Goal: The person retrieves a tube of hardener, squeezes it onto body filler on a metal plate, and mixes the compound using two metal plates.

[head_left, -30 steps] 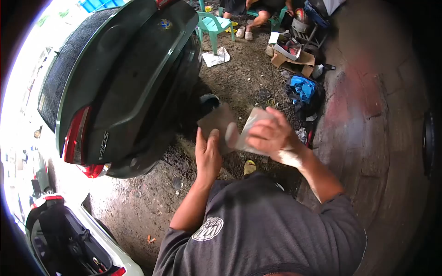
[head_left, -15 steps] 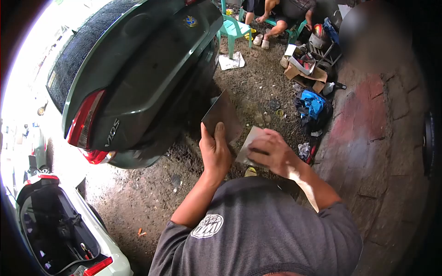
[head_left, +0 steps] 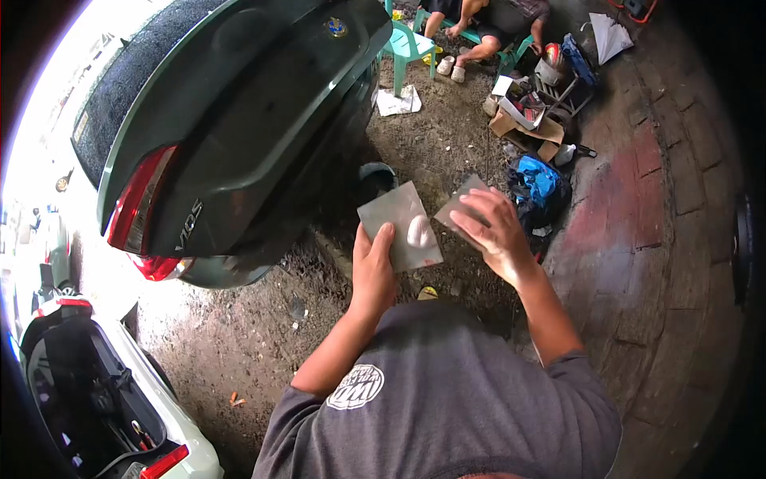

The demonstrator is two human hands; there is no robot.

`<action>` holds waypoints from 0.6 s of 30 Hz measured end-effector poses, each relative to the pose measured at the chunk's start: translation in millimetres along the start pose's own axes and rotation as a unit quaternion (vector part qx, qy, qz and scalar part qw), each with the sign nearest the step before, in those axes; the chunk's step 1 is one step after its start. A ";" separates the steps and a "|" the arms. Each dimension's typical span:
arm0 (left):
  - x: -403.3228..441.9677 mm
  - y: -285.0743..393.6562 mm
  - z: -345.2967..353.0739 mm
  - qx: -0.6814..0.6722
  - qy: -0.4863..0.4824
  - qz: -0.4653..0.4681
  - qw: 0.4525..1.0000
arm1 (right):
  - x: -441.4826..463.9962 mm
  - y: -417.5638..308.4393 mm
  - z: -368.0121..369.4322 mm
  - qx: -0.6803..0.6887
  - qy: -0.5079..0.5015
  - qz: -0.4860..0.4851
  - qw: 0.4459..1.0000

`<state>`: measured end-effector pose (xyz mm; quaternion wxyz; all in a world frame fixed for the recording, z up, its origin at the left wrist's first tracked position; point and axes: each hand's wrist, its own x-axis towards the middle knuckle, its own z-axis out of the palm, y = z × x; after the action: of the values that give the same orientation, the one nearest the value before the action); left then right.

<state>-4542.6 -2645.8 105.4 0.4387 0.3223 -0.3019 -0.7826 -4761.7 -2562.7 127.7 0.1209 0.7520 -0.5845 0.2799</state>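
Note:
My left hand [head_left: 373, 270] grips a flat grey square plate [head_left: 392, 215] by its lower left edge, thumb on top. On the plate's right part lies a small pale lump of paste [head_left: 418, 231]. A second, smaller flat grey plate [head_left: 455, 209] is in my right hand [head_left: 499, 235], whose fingers spread over its face. The corners of the two plates come close together in front of my chest; whether they touch is hard to tell.
A dark green car [head_left: 239, 136] stands at the left, a white car [head_left: 152, 399] with its trunk open below it. Ahead are a green chair [head_left: 408, 46], a seated person [head_left: 511, 20], a cardboard box [head_left: 550, 132], a blue bag [head_left: 536, 182] and a bucket [head_left: 377, 177].
The left plate has turned from steeply tilted to facing up, showing the paste. My right hand has risen and moved slightly right with the smaller plate.

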 end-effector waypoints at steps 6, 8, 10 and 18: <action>11.2 7.8 -10.5 0.121 -0.007 0.050 0.991 | 13.0 -5.8 -11.5 -0.024 -0.061 -0.044 0.997; 7.0 10.8 -7.6 0.156 -0.018 0.080 0.984 | 19.9 -16.3 -8.6 0.011 -0.036 -0.065 0.997; 5.8 17.4 -1.1 0.175 -0.018 0.079 0.981 | 16.1 -23.9 2.9 0.020 -0.057 -0.100 0.993; 15.7 12.5 8.4 0.186 -0.088 0.118 0.971 | 26.9 -25.1 5.6 0.005 -0.054 -0.093 0.994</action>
<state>-4549.3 -2663.4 116.2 0.4325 0.2898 -0.5154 -0.6807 -4732.1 -2580.1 141.9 0.1113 0.8177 -0.5162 0.2292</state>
